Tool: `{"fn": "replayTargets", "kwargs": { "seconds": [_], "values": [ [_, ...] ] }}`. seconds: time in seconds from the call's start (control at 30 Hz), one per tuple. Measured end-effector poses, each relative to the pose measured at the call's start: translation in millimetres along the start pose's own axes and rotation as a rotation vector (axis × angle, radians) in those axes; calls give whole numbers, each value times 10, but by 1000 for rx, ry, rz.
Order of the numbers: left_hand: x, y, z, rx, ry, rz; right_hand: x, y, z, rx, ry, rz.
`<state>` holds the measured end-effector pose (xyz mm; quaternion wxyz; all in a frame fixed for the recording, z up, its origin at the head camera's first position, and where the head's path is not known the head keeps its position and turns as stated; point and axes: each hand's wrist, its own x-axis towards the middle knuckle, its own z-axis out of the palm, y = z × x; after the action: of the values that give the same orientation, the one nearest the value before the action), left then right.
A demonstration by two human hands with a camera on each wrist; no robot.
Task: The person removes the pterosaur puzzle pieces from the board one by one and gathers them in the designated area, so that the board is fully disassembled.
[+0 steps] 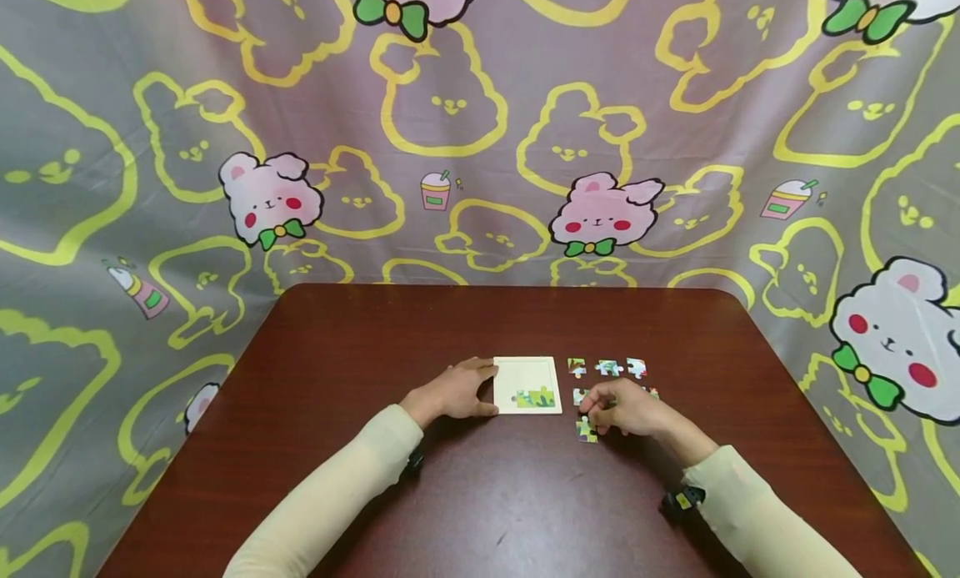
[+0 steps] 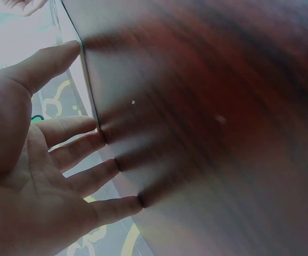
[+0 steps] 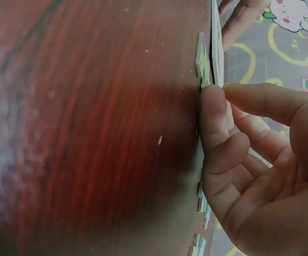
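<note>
A square cream puzzle board [image 1: 517,378] lies on the table, with joined green and yellow pieces [image 1: 536,397] in its lower right corner. My left hand [image 1: 461,389] rests at its left edge, fingers spread and fairly straight; the left wrist view shows the open palm [image 2: 47,165]. To the right of the board, my right hand [image 1: 626,407] is low over loose pieces. Its thumb and index fingertips meet at the edge of a green puzzle piece [image 1: 587,430], also visible edge-on in the right wrist view [image 3: 202,58]. The other fingers curl in, and the contact is partly hidden.
Beyond the right hand lie loose pieces: one at left [image 1: 576,366], one in the middle [image 1: 609,367] and one at right [image 1: 636,367]. Another piece [image 1: 578,396] sits beside the fingers, and one [image 1: 652,393] is partly covered. A patterned curtain [image 1: 480,169] surrounds the brown table [image 1: 375,328].
</note>
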<state>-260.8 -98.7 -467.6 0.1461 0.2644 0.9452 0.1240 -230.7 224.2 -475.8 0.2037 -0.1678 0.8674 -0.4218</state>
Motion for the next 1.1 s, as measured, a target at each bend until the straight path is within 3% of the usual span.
{"fn": "replayTargets", "kwargs": {
  "seconds": [0.43, 1.1],
  "values": [
    [3, -12, -45, 4, -9, -10, 122, -107, -6, 7, 16, -57],
    [-8, -6, -24, -9, -10, -1, 471, -403, 186, -22, 18, -126]
  ]
}}
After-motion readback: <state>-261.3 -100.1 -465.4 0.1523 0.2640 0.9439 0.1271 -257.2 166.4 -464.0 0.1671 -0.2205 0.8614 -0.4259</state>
